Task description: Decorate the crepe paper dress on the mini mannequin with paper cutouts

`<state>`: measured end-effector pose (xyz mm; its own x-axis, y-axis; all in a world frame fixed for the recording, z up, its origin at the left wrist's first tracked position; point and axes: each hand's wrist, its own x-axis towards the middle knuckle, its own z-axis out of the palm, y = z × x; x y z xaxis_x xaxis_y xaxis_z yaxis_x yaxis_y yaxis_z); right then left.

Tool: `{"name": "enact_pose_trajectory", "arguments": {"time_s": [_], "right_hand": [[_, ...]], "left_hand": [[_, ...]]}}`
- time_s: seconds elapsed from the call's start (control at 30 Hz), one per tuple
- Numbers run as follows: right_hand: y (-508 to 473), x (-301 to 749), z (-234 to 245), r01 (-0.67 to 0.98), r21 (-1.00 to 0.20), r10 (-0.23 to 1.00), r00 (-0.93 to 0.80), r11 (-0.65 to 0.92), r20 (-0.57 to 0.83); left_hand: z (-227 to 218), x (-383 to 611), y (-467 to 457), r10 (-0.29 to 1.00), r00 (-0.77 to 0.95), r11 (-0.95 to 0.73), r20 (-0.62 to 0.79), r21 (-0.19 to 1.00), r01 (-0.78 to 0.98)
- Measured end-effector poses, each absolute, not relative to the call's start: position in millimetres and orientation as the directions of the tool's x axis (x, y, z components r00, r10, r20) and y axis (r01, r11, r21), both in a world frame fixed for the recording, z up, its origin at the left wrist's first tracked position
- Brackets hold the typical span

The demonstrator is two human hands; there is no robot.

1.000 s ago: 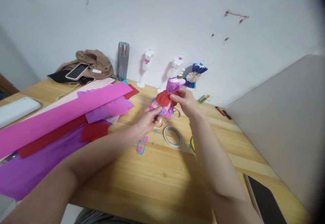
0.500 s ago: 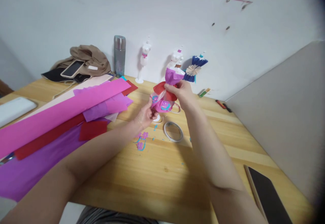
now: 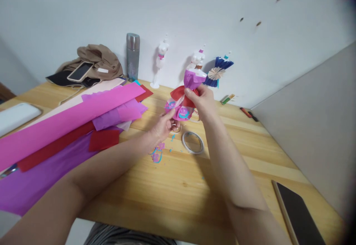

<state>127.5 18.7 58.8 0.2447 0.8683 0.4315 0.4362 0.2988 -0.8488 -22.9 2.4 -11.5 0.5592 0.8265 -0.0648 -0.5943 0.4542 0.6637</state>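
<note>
A small white mannequin wears a paper dress with a purple top, a red layer and a pink skirt carrying purple and blue flower shapes. My right hand is closed round its waist, thumb in front on the red paper. Down at the skirt's lower left edge, my left hand pinches the pink paper between thumb and fingers. The dress is held tilted above the table. Below lie a roll of tape and purple and blue paper flower scraps.
Coloured paper sheets cover the left side. Against the wall stand a flask, a white mannequin and one in blue pleated paper. A phone rests by brown cloth; a dark flat object lies right.
The view has shifted slightly. My left hand has moved a little along the skirt's lower edge, its thumb now over the paper. My right hand keeps its grip at the waist.
</note>
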Motion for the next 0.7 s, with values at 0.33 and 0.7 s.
{"name": "enact_pose_trajectory", "arguments": {"time_s": [0.33, 0.7], "right_hand": [[-22, 127, 47, 0.541, -0.685, 0.63, 0.324, 0.488, 0.706], [-70, 120, -10, 0.927, 0.007, 0.456, -0.192, 0.376, 0.869]], "left_hand": [[-13, -18, 0, 0.829, 0.546, 0.475, -0.125, 0.673, -0.567], [-24, -9, 5, 0.789, 0.607, 0.547, -0.1, 0.565, -0.618]]}}
